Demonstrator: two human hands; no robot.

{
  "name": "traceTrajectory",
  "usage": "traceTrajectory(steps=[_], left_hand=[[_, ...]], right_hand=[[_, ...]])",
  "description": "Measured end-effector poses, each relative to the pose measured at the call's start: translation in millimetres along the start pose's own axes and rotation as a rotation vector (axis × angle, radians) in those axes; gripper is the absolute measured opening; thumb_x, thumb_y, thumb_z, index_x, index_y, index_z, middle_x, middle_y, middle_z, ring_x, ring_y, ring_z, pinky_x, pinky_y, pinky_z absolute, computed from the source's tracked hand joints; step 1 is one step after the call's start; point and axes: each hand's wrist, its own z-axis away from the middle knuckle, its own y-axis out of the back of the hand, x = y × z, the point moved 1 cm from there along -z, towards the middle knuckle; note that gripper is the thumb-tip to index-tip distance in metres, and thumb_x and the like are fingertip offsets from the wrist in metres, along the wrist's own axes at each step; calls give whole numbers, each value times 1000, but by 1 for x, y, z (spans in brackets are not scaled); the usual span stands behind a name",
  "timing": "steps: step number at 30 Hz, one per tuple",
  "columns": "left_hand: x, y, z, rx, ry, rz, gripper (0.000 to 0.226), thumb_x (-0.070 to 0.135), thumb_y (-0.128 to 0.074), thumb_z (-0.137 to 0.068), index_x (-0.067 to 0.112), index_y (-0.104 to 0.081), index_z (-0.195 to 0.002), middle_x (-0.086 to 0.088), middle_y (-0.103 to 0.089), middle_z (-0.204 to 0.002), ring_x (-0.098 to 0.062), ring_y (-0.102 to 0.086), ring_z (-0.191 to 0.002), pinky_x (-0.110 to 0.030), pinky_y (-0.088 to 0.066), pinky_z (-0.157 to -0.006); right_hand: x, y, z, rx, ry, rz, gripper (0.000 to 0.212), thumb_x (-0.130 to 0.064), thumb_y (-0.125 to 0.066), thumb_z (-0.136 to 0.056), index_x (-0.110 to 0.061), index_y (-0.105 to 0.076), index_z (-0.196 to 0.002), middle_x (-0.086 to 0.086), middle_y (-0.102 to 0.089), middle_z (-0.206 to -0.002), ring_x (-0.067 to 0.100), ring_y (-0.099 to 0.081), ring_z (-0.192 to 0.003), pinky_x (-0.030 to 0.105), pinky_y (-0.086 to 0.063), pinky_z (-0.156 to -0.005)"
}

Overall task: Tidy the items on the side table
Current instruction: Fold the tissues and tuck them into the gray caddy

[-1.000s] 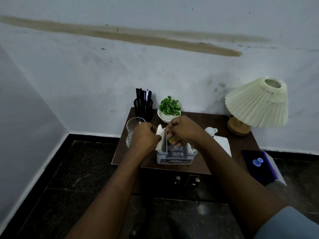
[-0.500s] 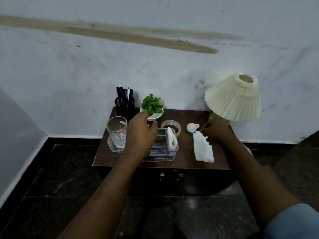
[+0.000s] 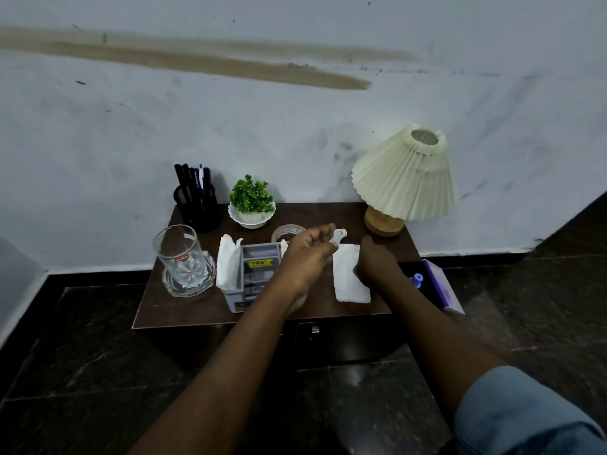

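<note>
Since the dark wooden counter [image 3: 184,310] is crowded, I judge a careless sweep the main risk. An elbow could rock the lamp [image 3: 404,178] with its pleated cream shade, and the left forearm, crossing low over the grey plastic organiser [image 3: 259,270], could topple the tall smooth glass [image 3: 180,257]. A soft white napkin [image 3: 349,280] lies flat right of the organiser. The right hand [image 3: 374,264] rests on the napkin's right edge, but its grip cannot be read. Beside the tape roll [image 3: 287,232], the left hand [image 3: 308,257] curves loose fingers around a small rounded white piece [image 3: 340,236]; I cannot tell whether they hold it.
</note>
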Motion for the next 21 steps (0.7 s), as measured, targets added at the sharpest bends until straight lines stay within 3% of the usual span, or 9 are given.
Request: traceTrajectory(steps=[3,6,9,11,13,15,18,21], left_hand=[[1,8,-1,31,21,95,34,1,-61,-99,10,-65,-132,15,-78,-99,4,-74,-89,-14,-56,-69],[4,14,0,54,5,98,32,5,-63,-99,13,-68,-130,11,-77,-107,-4,-72,-100,-20,-57,-79],[9,14,4,71,-39,128,36,3,-63,-99,11,-65,-134,7,-73,-116,-3,-69,-103,-16,-56,-81],[14,11,5,75,-60,236,32,3,-62,-100,8,-65,-131,-1,-76,-112,-9,-73,-95,-22,-59,-77],[22,11,8,66,-62,396,27,11,-62,-101,5,-66,-127,-13,-78,-110,-22,-76,-91,-35,-62,-74],[30,14,14,32,-27,566,29,23,-64,-100,4,-71,-121,-19,-77,-110,-29,-77,-87,-38,-63,-68],[39,22,18,-35,36,682,28,31,-67,-95,9,-84,-97,-18,-78,-108,-29,-78,-89,-41,-64,-70],[35,29,15,36,11,606,18,16,-66,-98,5,-79,-95,-19,-78,-106,-32,-77,-93,-51,-64,-82]], right_hand=[[-7,3,-2,7,-8,-23,60,-12,-63,-94,-4,-34,-147,18,-58,-135,32,-61,-119,38,-49,-94],[-21,29,-2,100,95,-200,40,-9,-62,-93,-2,-48,-131,15,-62,-121,29,-63,-105,35,-49,-86],[-38,68,17,212,271,-456,30,-11,-64,-89,-14,-56,-118,-1,-62,-92,3,-57,-75,13,-41,-59],[-45,91,35,190,392,-659,30,-10,-66,-87,-24,-58,-113,2,-62,-79,3,-57,-67,11,-42,-57],[-50,109,50,75,522,-957,34,-9,-68,-87,-25,-60,-116,10,-60,-76,15,-60,-71,28,-53,-65],[-52,119,57,-26,594,-1148,35,-6,-68,-90,-22,-61,-120,11,-59,-78,24,-60,-73,36,-55,-65],[-52,117,60,39,564,-1044,31,-4,-67,-93,-19,-61,-119,18,-60,-78,19,-62,-70,29,-54,-63],[-50,110,56,117,470,-843,29,-9,-68,-93,-20,-59,-119,18,-66,-83,14,-66,-71,29,-54,-65]])
